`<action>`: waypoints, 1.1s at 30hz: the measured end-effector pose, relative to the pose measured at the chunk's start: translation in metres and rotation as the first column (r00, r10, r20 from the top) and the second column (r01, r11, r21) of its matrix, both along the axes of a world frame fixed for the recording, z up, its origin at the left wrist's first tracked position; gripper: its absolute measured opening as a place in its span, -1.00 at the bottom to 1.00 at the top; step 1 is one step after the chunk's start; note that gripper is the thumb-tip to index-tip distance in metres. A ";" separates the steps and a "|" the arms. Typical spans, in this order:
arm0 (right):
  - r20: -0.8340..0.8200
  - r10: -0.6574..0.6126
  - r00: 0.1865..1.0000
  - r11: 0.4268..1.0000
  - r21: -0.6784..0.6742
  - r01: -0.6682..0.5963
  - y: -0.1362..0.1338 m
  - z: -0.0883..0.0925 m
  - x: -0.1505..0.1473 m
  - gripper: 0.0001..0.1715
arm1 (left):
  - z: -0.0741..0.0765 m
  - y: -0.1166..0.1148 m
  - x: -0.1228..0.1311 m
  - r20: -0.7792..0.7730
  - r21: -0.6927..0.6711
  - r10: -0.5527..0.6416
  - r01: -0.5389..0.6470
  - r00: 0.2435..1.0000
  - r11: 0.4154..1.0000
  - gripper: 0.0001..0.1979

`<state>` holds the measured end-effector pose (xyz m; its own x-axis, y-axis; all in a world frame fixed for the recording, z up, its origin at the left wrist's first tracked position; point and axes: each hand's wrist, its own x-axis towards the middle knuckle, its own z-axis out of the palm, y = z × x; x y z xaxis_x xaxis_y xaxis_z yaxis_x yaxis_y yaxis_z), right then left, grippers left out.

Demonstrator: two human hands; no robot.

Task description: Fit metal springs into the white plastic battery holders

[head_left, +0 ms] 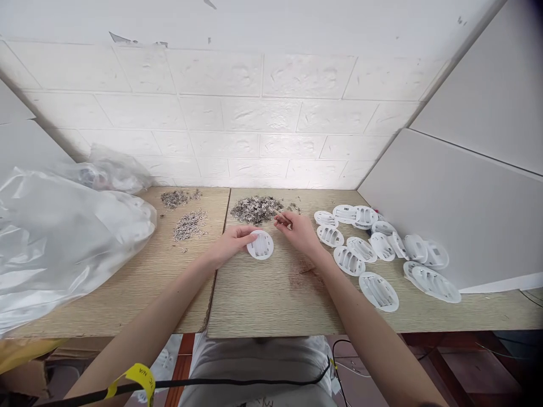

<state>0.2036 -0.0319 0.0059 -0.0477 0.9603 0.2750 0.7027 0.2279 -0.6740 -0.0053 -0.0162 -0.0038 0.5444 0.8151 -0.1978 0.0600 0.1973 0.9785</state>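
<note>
My left hand (pixel 233 243) grips the left edge of a round white plastic battery case (pixel 260 246), thumb on top, holding it over the table. The case has parallel slots on its face. My right hand (pixel 297 230) is closed in a pinch at the right front of a heap of small metal battery contacts (pixel 254 209). Something thin and pale shows at its fingertips, too small to make out. The right hand is apart from the case.
Several similar round cases (pixel 379 291) lie spread at the right, some overlapping. Two smaller piles of metal parts (pixel 189 225) sit at the left. A large clear plastic bag (pixel 72 237) covers the far left. A black cable (pixel 237 382) crosses in front of my body.
</note>
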 end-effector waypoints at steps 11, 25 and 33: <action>-0.358 0.212 0.909 0.977 0.044 -0.210 -0.005 -0.004 -0.008 -0.79 | 0.000 0.001 0.001 0.078 -0.085 0.106 -0.099 0.991 0.991 -0.60; -0.492 0.119 0.863 0.983 -0.063 -0.172 -0.006 -0.014 -0.027 -0.83 | -0.007 0.000 0.003 0.070 -0.005 0.074 -0.074 0.995 0.997 -0.60; -0.476 0.092 0.875 0.985 -0.086 -0.151 -0.006 -0.012 -0.025 -0.80 | -0.003 -0.002 0.003 0.010 0.043 0.091 -0.091 0.996 0.995 -0.57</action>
